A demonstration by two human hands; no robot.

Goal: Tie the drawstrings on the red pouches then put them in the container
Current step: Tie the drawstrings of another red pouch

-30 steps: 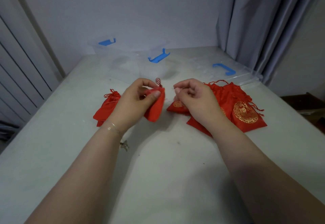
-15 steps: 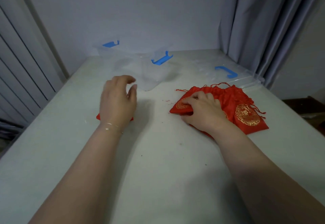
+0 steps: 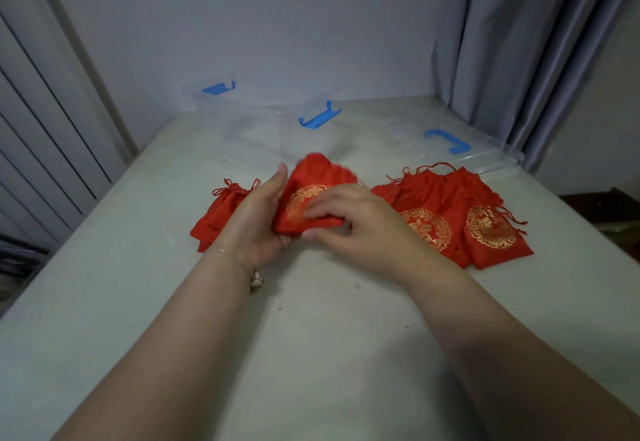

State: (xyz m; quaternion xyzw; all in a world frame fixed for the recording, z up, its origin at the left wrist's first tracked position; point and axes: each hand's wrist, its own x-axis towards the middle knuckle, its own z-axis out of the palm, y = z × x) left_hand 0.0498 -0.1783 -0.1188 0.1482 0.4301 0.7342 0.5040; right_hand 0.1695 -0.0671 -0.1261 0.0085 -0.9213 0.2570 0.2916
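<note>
Table, curtain, wall panels.
I see a pale table (image 3: pixel 329 354); grey curtain (image 3: pixel 519 42) at two o'clock, ribbed panels (image 3: pixel 41 129) at nine.

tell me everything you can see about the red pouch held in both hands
The held pouch is red cloth with a round gold emblem on its face. It is lifted off the table, its far end blurred. The left hand cups its left edge; the right hand pinches its near right corner, fingers over the emblem. Its drawstring cannot be seen.

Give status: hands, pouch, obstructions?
Both hands, left and right, hold one red pouch. Container open behind. Nothing in the way.
</note>
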